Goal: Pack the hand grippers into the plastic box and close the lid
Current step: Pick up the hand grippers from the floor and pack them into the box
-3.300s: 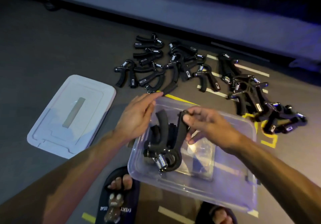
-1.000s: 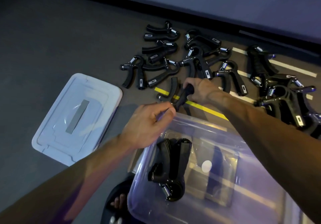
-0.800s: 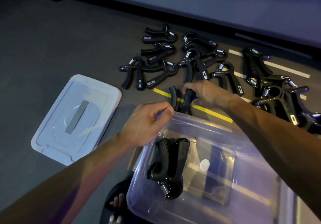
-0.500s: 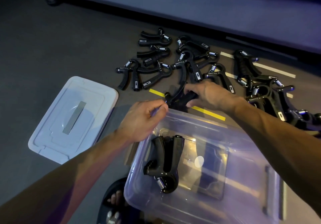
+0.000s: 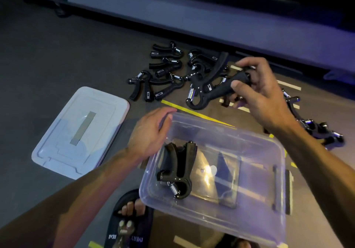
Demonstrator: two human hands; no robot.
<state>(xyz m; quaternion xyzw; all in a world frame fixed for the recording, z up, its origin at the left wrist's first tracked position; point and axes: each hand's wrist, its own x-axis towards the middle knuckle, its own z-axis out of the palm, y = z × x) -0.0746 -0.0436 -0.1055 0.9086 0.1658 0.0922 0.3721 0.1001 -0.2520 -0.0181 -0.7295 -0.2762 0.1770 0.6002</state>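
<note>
A clear plastic box [image 5: 255, 217] sits on the floor in front of me, and black hand grippers [image 5: 177, 168] lie in its left end. My left hand [image 5: 148, 132] grips the box's far left corner. My right hand [image 5: 257, 88] is raised above the floor beyond the box, closed on the handle of a black hand gripper [image 5: 208, 88] with a chrome spring. Several more hand grippers [image 5: 165, 74] lie scattered on the floor past the box, and another pile of grippers [image 5: 315, 124] sits at the right, partly hidden by my right arm. The lid [image 5: 78, 130] lies flat to the left.
A grey raised ledge [image 5: 192, 17] runs across the back. Yellow floor tape [image 5: 194, 113] and white floor marks [image 5: 288, 84] cross the floor near the box. My sandalled foot [image 5: 126, 217] stands right below the box's left end.
My right hand has picked a hand gripper up off the floor by the yellow tape and lifted it up and to the right. My left hand stays on the box corner.
</note>
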